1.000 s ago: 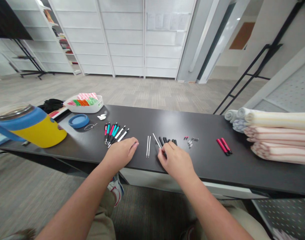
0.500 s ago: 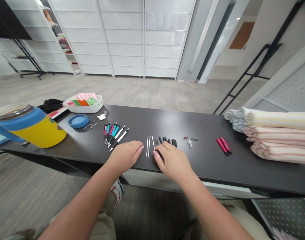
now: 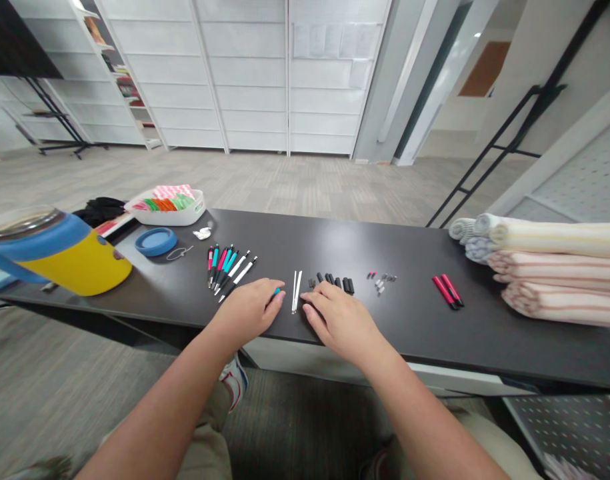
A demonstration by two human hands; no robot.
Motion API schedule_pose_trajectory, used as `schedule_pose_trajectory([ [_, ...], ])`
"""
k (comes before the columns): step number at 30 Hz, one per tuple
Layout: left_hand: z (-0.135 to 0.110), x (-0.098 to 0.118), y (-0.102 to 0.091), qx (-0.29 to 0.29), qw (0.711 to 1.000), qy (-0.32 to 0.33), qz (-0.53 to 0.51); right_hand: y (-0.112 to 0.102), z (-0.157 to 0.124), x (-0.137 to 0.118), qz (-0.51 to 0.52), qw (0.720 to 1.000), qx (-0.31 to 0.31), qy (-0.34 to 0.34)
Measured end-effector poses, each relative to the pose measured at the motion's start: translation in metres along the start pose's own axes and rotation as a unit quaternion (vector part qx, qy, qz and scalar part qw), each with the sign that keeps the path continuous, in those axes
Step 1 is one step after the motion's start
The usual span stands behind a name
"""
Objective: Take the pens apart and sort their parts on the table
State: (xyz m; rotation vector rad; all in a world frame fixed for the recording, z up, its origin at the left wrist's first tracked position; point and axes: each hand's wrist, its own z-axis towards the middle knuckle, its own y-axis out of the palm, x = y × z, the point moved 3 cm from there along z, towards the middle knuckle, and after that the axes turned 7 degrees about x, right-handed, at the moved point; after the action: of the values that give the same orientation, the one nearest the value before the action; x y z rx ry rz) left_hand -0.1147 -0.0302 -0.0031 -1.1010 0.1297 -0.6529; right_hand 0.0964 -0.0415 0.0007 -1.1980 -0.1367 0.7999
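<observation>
Black tabletop [image 3: 285, 247], entry one: left hand [image 3: 247, 310] curled closed, apparently gripping a teal pen part [image 3: 276, 291], its end showing past the fingers. Entry two: right hand [image 3: 339, 320] lay open and flat beside two white pen refills [image 3: 296, 292], near black pen parts [image 3: 332, 283]. Assembled pens [image 3: 229, 272] lay further left.

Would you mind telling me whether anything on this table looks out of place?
The yellow-and-blue tumbler at the left end of the table looks tipped onto its side, rim facing left, though the wide lens may exaggerate this.
</observation>
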Motion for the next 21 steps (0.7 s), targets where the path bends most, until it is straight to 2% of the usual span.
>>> schedule_pose_trajectory([
  [5,0.005,0.012,-0.004,0.022,0.999,0.036,-0.013,-0.006,-0.004,0.007,0.085,0.995,0.053,0.014],
  [9,0.009,0.031,0.005,-0.027,0.994,0.099,0.045,-0.010,-0.010,0.016,0.130,0.988,0.074,0.045],
  [14,0.018,0.058,0.016,-0.077,0.979,0.162,0.092,-0.012,-0.021,0.024,0.095,0.992,0.064,0.057],
  [17,0.025,0.069,0.021,-0.079,0.982,0.156,0.076,-0.015,-0.028,0.031,0.074,0.994,0.064,0.057],
  [21,0.036,0.072,0.028,-0.068,0.992,0.108,0.006,-0.022,-0.034,0.044,0.072,0.993,0.064,0.064],
])
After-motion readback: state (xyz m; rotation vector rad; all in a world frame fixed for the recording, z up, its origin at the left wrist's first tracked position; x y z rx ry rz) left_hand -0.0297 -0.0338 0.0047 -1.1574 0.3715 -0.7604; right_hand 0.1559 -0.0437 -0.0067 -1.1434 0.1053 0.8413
